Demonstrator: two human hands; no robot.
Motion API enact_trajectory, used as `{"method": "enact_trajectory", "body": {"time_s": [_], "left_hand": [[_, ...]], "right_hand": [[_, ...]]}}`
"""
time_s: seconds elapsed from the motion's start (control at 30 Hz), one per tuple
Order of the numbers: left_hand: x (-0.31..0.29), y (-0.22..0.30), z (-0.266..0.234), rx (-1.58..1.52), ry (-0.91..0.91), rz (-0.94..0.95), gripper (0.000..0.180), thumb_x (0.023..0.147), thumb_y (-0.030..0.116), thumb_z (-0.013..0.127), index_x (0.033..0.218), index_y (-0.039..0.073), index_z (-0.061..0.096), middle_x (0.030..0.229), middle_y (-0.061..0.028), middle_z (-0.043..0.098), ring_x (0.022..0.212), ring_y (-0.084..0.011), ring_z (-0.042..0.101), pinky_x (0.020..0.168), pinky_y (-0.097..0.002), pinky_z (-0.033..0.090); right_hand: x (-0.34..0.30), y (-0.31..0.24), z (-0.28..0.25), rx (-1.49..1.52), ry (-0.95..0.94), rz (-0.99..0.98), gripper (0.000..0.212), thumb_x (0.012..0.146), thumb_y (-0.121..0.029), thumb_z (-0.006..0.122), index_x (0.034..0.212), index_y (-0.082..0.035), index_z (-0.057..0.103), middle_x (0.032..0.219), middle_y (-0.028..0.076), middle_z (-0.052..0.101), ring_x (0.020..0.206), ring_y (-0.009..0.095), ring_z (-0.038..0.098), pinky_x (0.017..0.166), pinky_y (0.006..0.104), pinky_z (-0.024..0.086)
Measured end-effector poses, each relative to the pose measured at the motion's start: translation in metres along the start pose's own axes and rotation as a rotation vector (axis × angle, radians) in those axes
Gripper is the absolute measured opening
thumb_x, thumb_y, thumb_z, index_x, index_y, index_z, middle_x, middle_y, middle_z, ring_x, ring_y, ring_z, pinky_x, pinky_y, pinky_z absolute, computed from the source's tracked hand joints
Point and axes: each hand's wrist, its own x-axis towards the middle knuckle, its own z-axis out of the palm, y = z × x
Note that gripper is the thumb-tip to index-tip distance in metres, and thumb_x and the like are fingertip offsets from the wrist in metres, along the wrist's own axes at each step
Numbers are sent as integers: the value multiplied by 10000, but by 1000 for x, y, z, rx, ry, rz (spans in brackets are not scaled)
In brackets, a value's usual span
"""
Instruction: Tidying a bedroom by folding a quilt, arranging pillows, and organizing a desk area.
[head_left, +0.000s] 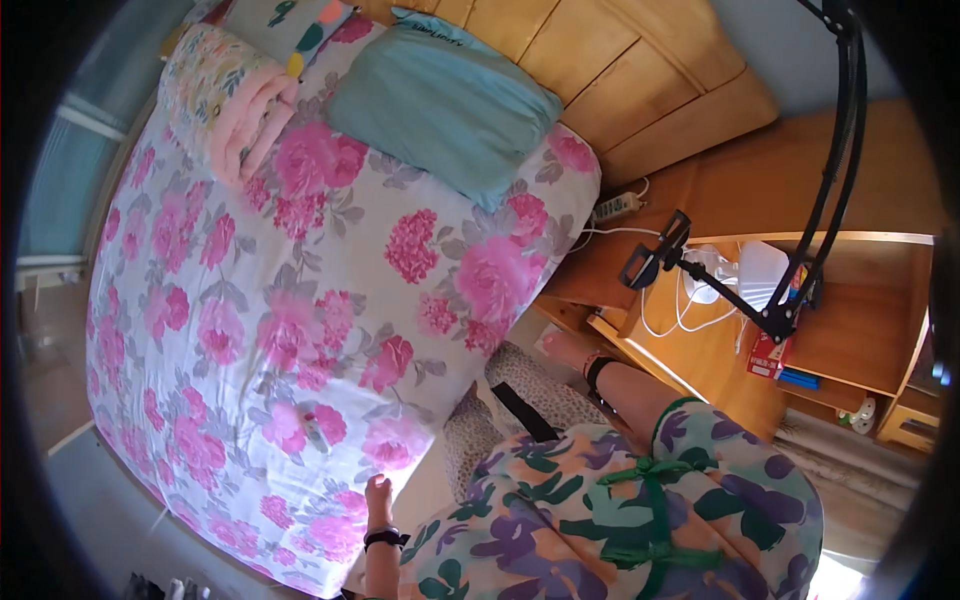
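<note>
My left hand is over the near edge of the bed, beside the floral sheet. Its fingers look loosely bent and apart, with nothing visible in them. On the right, my right hand reaches down beside the wooden desk, close to what looks like a drawer front below its top. Its fingers blend into the pale area there, so their grip is not clear. Nearest my left hand, a small pale object lies on the sheet, too small to name.
A teal pillow and a folded patterned quilt lie by the wooden headboard. A black jointed arm with a phone clamp reaches over the desk. A white lamp, white cables and a power strip are on the desk.
</note>
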Motion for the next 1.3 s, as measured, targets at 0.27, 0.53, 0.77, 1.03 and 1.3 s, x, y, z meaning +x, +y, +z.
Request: {"method": "enact_trajectory", "body": {"time_s": [0.27,0.53,0.77,1.03,1.3], "left_hand": [[-54,-15,9,-712,183,-123,324,795,93,533,1105,6,499,819,-103,594,668,-140,558,588,-239,454],[-102,-35,70,-783,199,-18,342,794,127,545,1107,-5,510,845,-80,602,752,-145,576,673,-248,470],[-170,-96,133,-873,323,-236,342,781,121,551,1091,-20,515,811,-106,607,724,-165,598,658,-271,493],[-232,-118,181,-1023,465,-335,332,764,146,554,1051,-21,544,794,-92,603,712,-151,582,651,-258,471],[-224,-155,209,-1115,467,-252,302,796,134,540,1067,0,541,787,-47,578,694,-115,534,655,-246,443]], "right_hand": [[6,-21,11,458,103,-57,174,817,-158,489,757,-5,546,678,31,507,684,145,504,609,281,406],[28,-38,25,273,-39,-179,179,817,-179,512,856,-19,583,728,11,552,709,95,514,623,235,412],[62,-51,40,145,-161,-140,365,814,-268,514,1057,-1,565,1002,189,599,934,301,571,803,348,443],[97,-151,74,26,-190,-284,302,800,-212,515,989,16,574,795,86,599,740,170,567,661,290,447],[73,-309,149,-115,-359,-526,317,814,-244,508,993,10,571,873,116,612,814,198,573,704,309,444]]}}
